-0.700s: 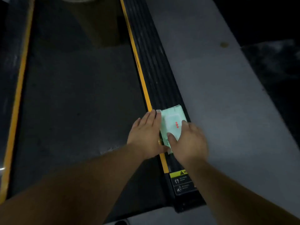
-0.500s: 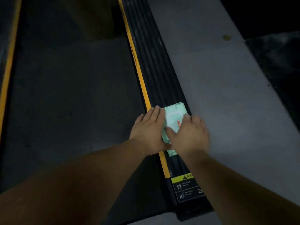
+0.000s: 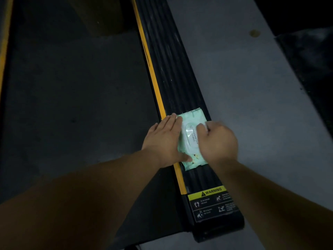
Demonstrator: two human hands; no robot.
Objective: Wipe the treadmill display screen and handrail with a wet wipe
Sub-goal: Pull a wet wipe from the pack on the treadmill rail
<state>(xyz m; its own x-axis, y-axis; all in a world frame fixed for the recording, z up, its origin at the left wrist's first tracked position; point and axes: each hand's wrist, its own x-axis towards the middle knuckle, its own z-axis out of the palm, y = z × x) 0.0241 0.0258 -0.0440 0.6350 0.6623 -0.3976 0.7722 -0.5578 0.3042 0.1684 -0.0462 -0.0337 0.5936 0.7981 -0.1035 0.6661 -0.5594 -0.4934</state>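
Observation:
A pale green wet wipe pack point(image 3: 193, 115) with a white oval lid point(image 3: 190, 137) lies on the treadmill's black ribbed side rail point(image 3: 167, 69). My left hand point(image 3: 164, 139) lies flat along the pack's left edge, fingers together and thumb at its near corner, holding it down. My right hand point(image 3: 219, 141) covers the pack's right side. Its fingers are curled at the lid and pinch something white and blurred there. The display screen and handrail are out of view.
The dark running belt point(image 3: 81, 87) fills the left, bordered by a yellow stripe point(image 3: 149, 60). A yellow warning label point(image 3: 210, 201) marks the rail's near end. Grey floor point(image 3: 243, 87) lies to the right, with a dark mat point(image 3: 310, 60) beyond it.
My right hand has shifted from lying over the pack's near right part to curling its fingers at the lid. The white lid now shows. My left hand stays on the left edge.

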